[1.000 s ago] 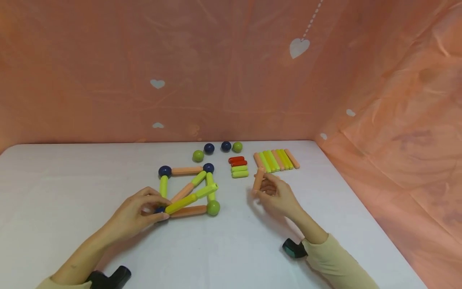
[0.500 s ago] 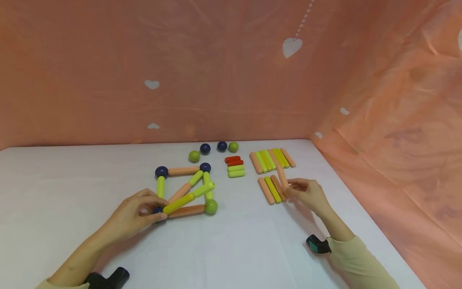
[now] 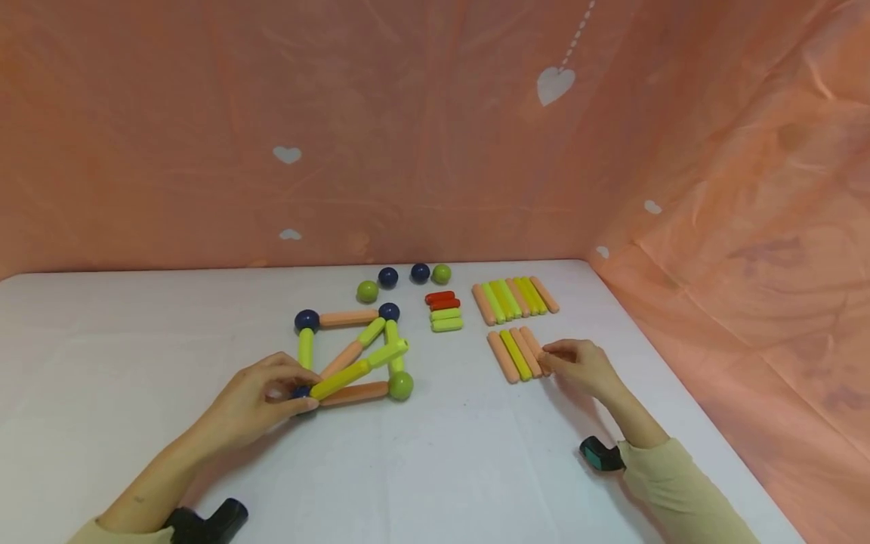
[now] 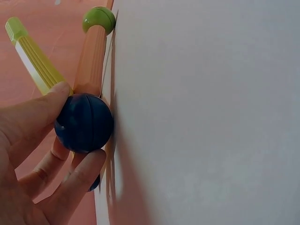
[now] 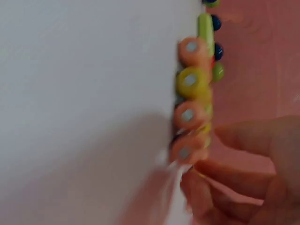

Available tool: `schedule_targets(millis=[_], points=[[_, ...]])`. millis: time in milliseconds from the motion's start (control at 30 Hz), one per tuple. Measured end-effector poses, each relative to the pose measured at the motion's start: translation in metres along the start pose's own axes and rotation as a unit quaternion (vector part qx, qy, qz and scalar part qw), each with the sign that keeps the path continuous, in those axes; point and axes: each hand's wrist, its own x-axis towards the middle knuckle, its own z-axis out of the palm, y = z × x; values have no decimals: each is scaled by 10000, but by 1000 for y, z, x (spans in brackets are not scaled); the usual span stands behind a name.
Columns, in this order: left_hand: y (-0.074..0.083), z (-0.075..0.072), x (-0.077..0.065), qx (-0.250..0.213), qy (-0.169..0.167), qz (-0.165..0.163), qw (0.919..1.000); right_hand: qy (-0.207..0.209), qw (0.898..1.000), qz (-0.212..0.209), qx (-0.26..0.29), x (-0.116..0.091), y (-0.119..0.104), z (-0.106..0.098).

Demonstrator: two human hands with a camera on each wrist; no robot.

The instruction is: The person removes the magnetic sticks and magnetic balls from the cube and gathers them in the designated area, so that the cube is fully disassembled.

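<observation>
My left hand (image 3: 261, 397) grips a dark blue ball (image 4: 84, 123) at the near left corner of a frame of magnetic sticks and balls. From this ball run an orange stick (image 3: 353, 393) to a green ball (image 3: 401, 385), and a yellow stick (image 3: 340, 380), tilted upward and extended by a lime stick (image 3: 387, 353). An orange-and-lime diagonal crosses inside the frame. My right hand (image 3: 581, 366) touches the outer side of the rightmost orange stick (image 5: 184, 151) in a near row, thumb and fingers slightly apart. Silver magnets show in the stick ends.
Beyond the near row lies a longer row of orange, lime and yellow sticks (image 3: 514, 298). Left of it are short red sticks (image 3: 442, 296) and short lime sticks (image 3: 446, 325). Loose dark blue balls (image 3: 388, 277) and green balls (image 3: 368, 291) sit near the table's back edge.
My right hand moved right with an orange stick and laid it at the right end of the near row, its fingers now looser. My left hand stays on the ball.
</observation>
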Motion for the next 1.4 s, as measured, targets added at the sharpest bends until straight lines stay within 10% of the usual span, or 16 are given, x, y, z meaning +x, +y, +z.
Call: schedule_targets(millis=[167,367,733,1067,1400], points=[[0,-1,1,9,41,42,10000,499,9967,-643,-71,2,-27,6],[-1,0,1,-16,60,42,10000,-46,9846,-1200,1273,9,-64,29],[-6,3,-2,-89,42,2,10000,-1505,9146,-1875,3250,11,-125,74],[-2,1,-3,-116,82,9,9999,-1475,9120,-2522,2880,15,-155,85],[-2,2,-2,-246,186,134,9994,-1731,8952,-1991,3591,13,-147,88]])
